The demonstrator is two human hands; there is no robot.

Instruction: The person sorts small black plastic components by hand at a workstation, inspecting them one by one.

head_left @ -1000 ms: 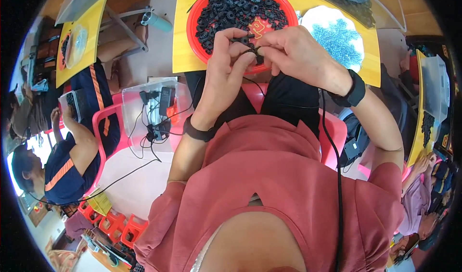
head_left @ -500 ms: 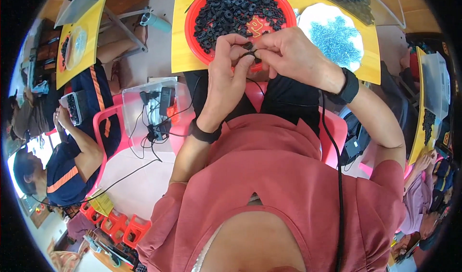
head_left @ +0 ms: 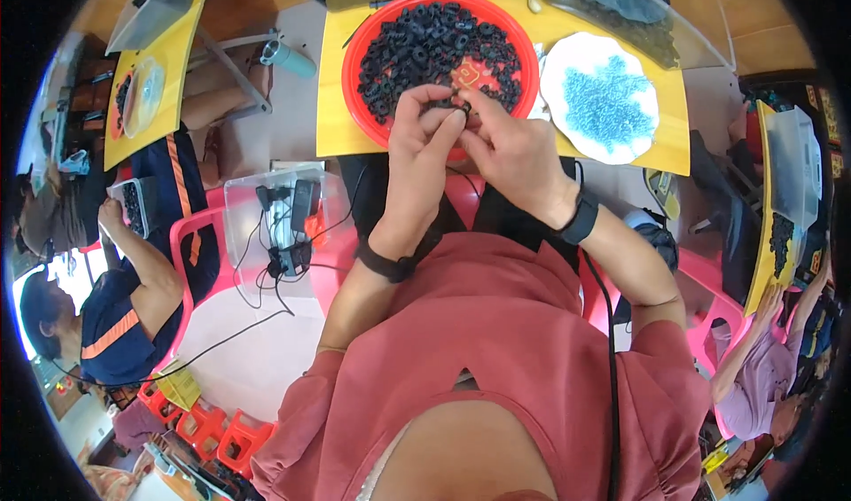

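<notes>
Over the near rim of a red basin point(head_left: 349, 107), my two hands meet with their fingertips together. My left hand point(head_left: 415, 151) is closed, pinching a small black part point(head_left: 464, 107). The thumb and fingers of my right hand point(head_left: 523, 155) press on the same part from the other side. Fingers cover much of it, so its exact shape is hidden. Many similar small black plastic pieces point(head_left: 425, 45) fill the basin. To its right lies a white scalloped plate point(head_left: 560, 71) bearing a heap of tiny blue pieces point(head_left: 607, 102), too small to name.
Both containers stand on a yellow table point(head_left: 669, 142). Behind the plate is a clear bin point(head_left: 612, 9) with dark contents. At my left, a clear box point(head_left: 244, 204) holds cables and adapters. A co-worker point(head_left: 133, 315) sits farther left; another person point(head_left: 753, 368) is at far right.
My right hand has turned and its forearm has drawn in closer to my body. The basin, plate and table sit lower in the picture. Both hands stay at the black part.
</notes>
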